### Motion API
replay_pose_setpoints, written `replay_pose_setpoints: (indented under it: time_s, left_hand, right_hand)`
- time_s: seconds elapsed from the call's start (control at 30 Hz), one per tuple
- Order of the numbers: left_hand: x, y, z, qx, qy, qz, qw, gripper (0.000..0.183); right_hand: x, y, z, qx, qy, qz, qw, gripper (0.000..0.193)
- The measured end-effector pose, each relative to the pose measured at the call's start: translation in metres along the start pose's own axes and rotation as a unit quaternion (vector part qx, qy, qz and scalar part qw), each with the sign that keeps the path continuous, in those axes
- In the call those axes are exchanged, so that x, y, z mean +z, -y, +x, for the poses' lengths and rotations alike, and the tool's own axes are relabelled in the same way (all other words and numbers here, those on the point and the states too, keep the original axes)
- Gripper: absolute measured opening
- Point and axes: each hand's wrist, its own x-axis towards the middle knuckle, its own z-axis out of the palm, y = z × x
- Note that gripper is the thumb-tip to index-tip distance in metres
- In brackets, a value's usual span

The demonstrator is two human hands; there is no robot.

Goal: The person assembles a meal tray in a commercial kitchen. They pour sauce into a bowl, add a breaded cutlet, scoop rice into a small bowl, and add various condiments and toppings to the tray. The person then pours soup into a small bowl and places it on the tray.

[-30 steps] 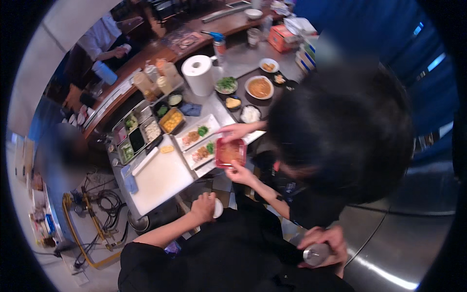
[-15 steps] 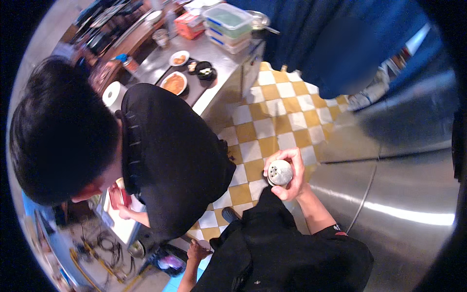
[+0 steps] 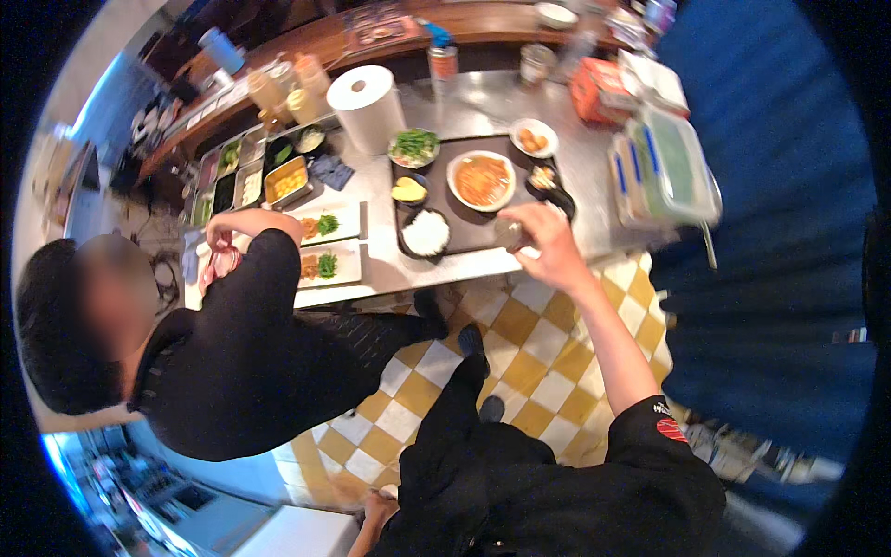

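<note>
My right hand [image 3: 549, 249] is closed round a shaker [image 3: 509, 234], tilted over the near edge of a dark tray [image 3: 444, 156]. Just beyond it on the tray sits a white bowl of orange-red soup [image 3: 482, 182]. Around that stand a bowl of white rice [image 3: 426, 233], a bowl of greens [image 3: 414, 147], a small bowl of yellow food [image 3: 409, 191] and a white bowl with round brown pieces [image 3: 533, 139]. Low by my side, my left hand [image 3: 378, 510] is closed on a small white thing [image 3: 390, 491] whose kind I cannot make out.
A co-worker [image 3: 232, 371] in black stands close on my left, hands at the steel counter [image 3: 603, 237]. Two white plates [image 3: 348, 265] with greens, a paper towel roll [image 3: 367, 111] and stacked lidded containers [image 3: 673, 167] stand there. A blue curtain [image 3: 770, 251] hangs right.
My view has swung left from the metal surface to face the counter. My right hand has brought the shaker to the tray, tipping it. My left hand stays low.
</note>
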Motion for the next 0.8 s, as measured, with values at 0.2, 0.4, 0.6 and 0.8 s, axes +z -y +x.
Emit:
replay_pose_setpoints:
  time_s: [0.2,0.4,0.6,0.8]
  left_hand:
    - [0.117,-0.028,-0.002,-0.061,0.000,-0.115,0.992,0.129]
    - [0.086,-0.170,-0.118,-0.179,-0.060,-0.270,0.944,0.116]
    - [0.178,-0.251,-0.161,-0.211,-0.113,-0.398,0.885,0.088]
    - [0.248,-0.355,-0.201,-0.293,-0.065,-0.451,0.841,0.090]
  right_hand:
    - [0.104,-0.030,0.086,-0.091,0.161,-0.092,0.979,0.064]
    - [0.113,-0.025,0.122,-0.173,0.230,-0.088,0.954,0.059]
    - [0.132,-0.030,0.139,-0.287,0.263,-0.090,0.917,0.052]
    - [0.137,-0.022,0.151,-0.342,0.270,-0.096,0.895,0.052]
